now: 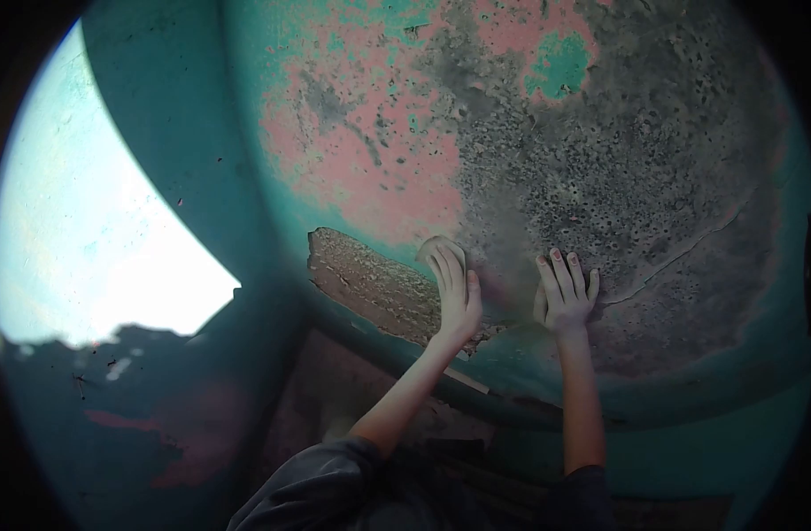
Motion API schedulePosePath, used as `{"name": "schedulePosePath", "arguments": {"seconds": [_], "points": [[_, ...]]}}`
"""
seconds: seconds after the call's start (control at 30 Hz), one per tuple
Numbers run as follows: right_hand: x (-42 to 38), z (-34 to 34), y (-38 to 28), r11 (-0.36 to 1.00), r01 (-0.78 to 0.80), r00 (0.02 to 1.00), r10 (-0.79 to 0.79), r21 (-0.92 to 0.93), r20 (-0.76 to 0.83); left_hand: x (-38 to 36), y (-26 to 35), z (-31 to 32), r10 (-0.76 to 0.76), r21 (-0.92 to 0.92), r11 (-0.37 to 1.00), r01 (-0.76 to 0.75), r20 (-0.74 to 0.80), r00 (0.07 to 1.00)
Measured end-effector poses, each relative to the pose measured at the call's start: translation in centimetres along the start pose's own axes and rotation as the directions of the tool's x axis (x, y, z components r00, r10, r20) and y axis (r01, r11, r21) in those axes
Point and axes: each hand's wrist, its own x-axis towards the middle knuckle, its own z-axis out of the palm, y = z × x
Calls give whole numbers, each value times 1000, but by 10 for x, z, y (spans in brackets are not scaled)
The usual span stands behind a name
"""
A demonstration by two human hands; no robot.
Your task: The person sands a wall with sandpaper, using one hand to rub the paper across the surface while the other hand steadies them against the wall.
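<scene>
Right of the brown patch (pixel 370 279), toward the wall's (pixel 361 168) lower edge, covers a pale pad (pixel 439 241) with the left hand (pixel 459 301), fingers nearly straight; cannot tell whether pinched. Probably best kept flat, pressed evenly. Points its rounded edge upward; hides its long axis. Farther right, rests the right hand (pixel 567 296) spread slightly, apparently holding nothing.

Shabby building (pixel 171 124), flaking painted wall (pixel 547 177)

The left hand (pixel 459 303) holds a pale sheet (pixel 442 242) against the patchy wall (pixel 653 212), the right hand (pixel 567 299) spread beside it.
</scene>
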Motion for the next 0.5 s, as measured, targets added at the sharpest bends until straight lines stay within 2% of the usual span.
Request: {"name": "schedulePosePath", "arguments": {"seconds": [0.07,0.17,0.2,0.27,0.37,0.43,0.5], "points": [[1,3,-1,1000,0,1000,0,-16,-12,43,4,-30,-151,-114,985,132,-185,971],[-1,2,-1,999,0,1000,-1,-32,-15,34,-11,-14,-130,-46,991,124,-194,972],[1,3,-2,999,-5,1000,5,-34,-17,10,-10,6,-136,4,990,138,-130,982],[0,3,-1,1000,5,1000,-5,-30,-10,-43,-11,51,-29,34,999,28,10,1000],[-1,1,0,999,30,1000,-30,-21,-7,-49,-2,49,-61,-60,996,63,40,997],[-1,4,0,1000,15,1000,-16,-17,-25,-13,-12,20,-95,-88,992,92,-23,995],[1,6,-1,999,19,999,-20,-27,-33,22,-19,-13,-278,-201,950,238,-205,938]]}}
